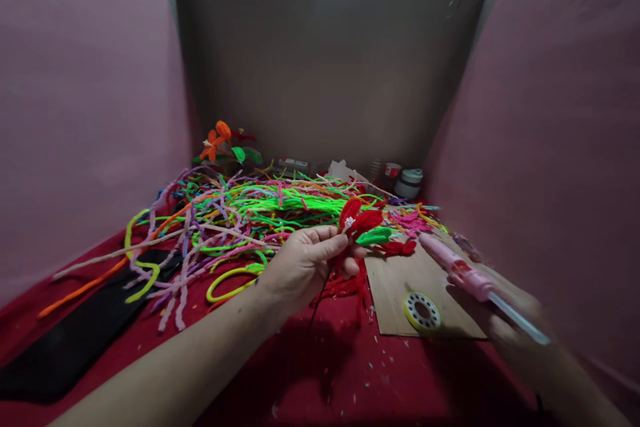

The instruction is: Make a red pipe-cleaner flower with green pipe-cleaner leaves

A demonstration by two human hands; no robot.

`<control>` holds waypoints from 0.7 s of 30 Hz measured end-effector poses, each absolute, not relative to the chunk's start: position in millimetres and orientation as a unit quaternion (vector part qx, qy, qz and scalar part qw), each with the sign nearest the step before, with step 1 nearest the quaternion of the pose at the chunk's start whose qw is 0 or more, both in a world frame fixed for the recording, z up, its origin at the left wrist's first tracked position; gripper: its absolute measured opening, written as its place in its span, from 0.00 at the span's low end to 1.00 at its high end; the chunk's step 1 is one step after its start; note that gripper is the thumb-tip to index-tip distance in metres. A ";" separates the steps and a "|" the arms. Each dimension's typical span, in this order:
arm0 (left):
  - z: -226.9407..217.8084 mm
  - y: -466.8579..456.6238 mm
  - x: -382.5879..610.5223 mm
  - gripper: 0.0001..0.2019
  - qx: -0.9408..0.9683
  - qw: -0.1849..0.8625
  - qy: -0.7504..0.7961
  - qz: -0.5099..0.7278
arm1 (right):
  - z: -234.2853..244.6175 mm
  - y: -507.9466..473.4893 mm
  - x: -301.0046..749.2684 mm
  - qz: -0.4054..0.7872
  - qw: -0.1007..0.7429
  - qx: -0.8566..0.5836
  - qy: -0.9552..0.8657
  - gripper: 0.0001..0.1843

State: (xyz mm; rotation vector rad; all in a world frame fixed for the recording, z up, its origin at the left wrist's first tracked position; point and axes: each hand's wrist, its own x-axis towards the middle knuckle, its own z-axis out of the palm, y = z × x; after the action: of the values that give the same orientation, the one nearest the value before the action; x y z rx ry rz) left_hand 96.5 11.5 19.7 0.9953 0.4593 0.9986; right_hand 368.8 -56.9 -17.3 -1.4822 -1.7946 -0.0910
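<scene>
Near the middle of the head view, my left hand (313,257) pinches a red pipe-cleaner flower (367,220) with a pale bead-like centre. Its thin dark stem points down below my fingers. A green pipe-cleaner leaf (375,235) shows just right of the petals. At the right, my right hand (510,313), blurred by motion, is wrapped round a pink hot glue gun (465,270) with a clear glue stick out of its back end. The gun's nozzle points up and left, apart from the flower.
A large heap of coloured pipe cleaners (280,203) covers the back and left of the red cloth (350,380). On a brown board (395,287) lies a yellow-and-white tape roll (423,311). An orange flower (217,140) and a lidded container (409,183) stand at the back. Pink walls flank both sides.
</scene>
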 end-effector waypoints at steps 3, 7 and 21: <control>19.6 11.6 97.4 0.05 0.455 0.739 0.208 0.451 | -36.2 -45.7 399.4 -0.141 0.274 -0.628 -0.714 0.22; 19.1 11.4 98.5 0.05 0.459 0.738 0.207 0.448 | -54.2 -37.5 420.5 -0.185 0.157 -0.686 -0.686 0.23; 17.9 11.6 98.5 0.04 0.454 0.746 0.202 0.444 | -62.9 -30.2 440.4 -0.212 0.059 -0.716 -0.662 0.21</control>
State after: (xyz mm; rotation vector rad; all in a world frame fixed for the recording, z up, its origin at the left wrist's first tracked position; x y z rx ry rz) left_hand 98.5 11.6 17.9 0.9942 0.4425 0.9709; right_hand 440.4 -30.2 -62.9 -2.1690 -2.0052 -0.6432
